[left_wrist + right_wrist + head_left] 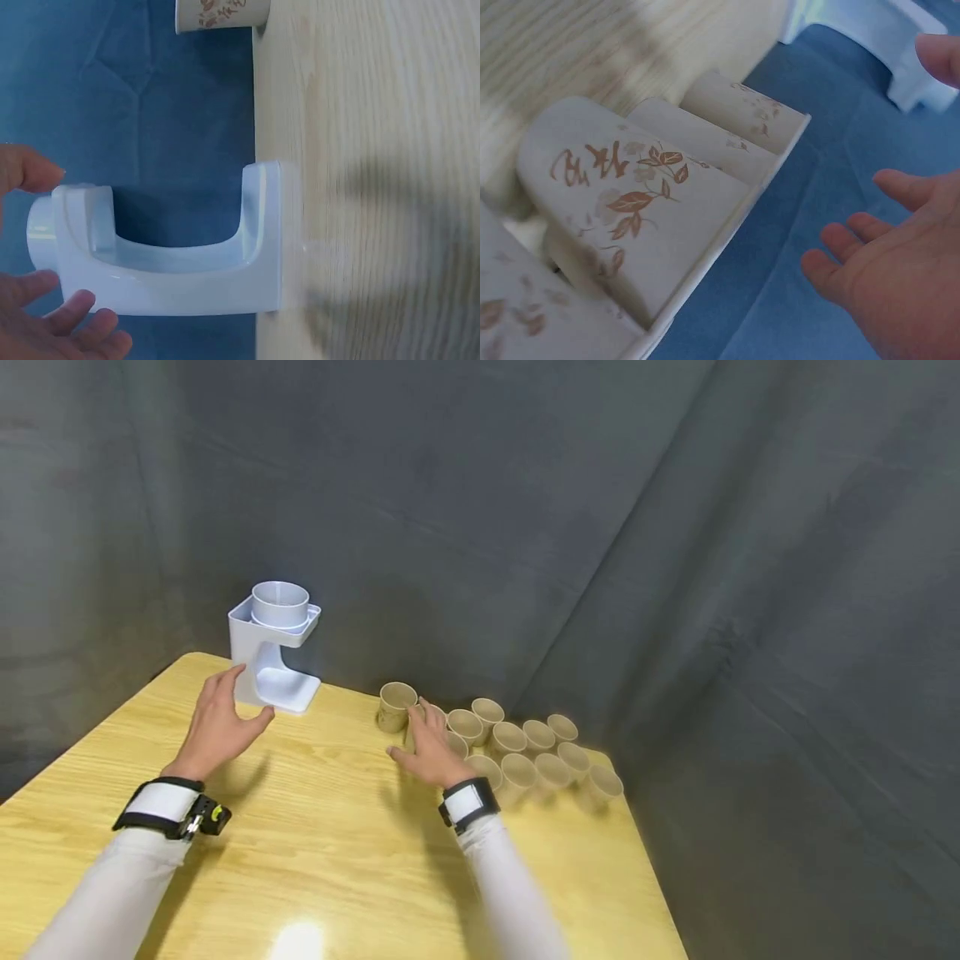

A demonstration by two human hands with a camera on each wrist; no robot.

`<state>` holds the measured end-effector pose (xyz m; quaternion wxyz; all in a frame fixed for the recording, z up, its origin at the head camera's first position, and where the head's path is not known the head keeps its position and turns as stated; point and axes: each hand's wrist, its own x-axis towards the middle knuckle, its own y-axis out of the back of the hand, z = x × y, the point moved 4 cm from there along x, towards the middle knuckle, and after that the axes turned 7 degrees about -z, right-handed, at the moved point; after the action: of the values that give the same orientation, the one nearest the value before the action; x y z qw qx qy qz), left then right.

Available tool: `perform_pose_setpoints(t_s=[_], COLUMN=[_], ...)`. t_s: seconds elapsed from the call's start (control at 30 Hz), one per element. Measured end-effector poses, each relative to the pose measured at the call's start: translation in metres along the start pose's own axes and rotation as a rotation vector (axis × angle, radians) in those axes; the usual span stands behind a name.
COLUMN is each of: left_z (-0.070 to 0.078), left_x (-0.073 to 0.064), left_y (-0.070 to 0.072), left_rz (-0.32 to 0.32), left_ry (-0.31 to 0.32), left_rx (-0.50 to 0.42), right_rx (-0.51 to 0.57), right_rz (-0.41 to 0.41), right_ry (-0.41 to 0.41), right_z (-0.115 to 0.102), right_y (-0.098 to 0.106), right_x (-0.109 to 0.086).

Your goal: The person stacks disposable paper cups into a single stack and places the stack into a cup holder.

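Note:
My left hand (217,727) is raised over the table in front of a white C-shaped stand (242,652), thumb and fingers spread apart with nothing between them. A white round cup-like piece (280,606) sits in the top of the stand. My right hand (433,750) hovers over the near left part of a group of paper cups, fingers extended. One paper cup (396,708) stands just left of its fingertips. In the right wrist view, cups (630,210) with brown leaf print and writing are beside the hand (907,247), which holds none of them.
Several upright paper cups (553,770) stand in loose rows toward the table's right back corner. The wooden table (315,843) ends at a dark grey curtain (450,527) behind and to the right. A bright light reflection lies on the table's front.

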<state>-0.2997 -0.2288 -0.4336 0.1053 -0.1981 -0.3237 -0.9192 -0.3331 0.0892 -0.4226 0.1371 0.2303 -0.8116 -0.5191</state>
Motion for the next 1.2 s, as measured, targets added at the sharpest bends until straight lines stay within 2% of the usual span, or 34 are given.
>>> perform_pose_setpoints(t_s=[0.1, 0.2, 0.33, 0.43, 0.57, 0.67, 0.83, 1.0, 1.2], left_z=[-0.009, -0.018, -0.027, -0.035, -0.045, -0.053, -0.063, -0.067, -0.075], left_x=[0.008, 0.014, 0.02, 0.026, 0.037, 0.047, 0.059, 0.067, 0.075], left_y=[0.0, -0.003, -0.015, -0.025, -0.032, -0.032, -0.023, -0.022, -0.034], left_rz=[-0.007, 0.032, 0.074, 0.09, 0.122, 0.151, 0.205, 0.228, 0.184], left_ry=[0.035, 0.033, 0.024, 0.06, 0.107, 0.146, 0.221, 0.212, 0.215], left_rx=[-0.025, -0.015, 0.043, 0.055, 0.025, -0.004, -0.043, -0.089, -0.114], right_rx=[-0.002, -0.044, -0.07, -0.084, -0.108, -0.132, -0.222, -0.304, -0.386], right_rz=[-0.025, -0.02, -0.011, -0.013, -0.029, -0.045, -0.074, -0.114, -0.147], right_ry=[0.018, 0.036, 0.016, -0.004, -0.042, -0.079, -0.112, -0.151, -0.16], right_z=[0.0, -0.001, 0.004, 0.008, 0.011, 0.01, 0.005, 0.003, 0.009], right_y=[-0.002, -0.002, 0.0, 0.001, 0.0, -0.003, -0.009, -0.01, -0.011], right_x=[0.014, 0.031, 0.048, 0.059, 0.074, 0.087, 0.107, 0.115, 0.115])
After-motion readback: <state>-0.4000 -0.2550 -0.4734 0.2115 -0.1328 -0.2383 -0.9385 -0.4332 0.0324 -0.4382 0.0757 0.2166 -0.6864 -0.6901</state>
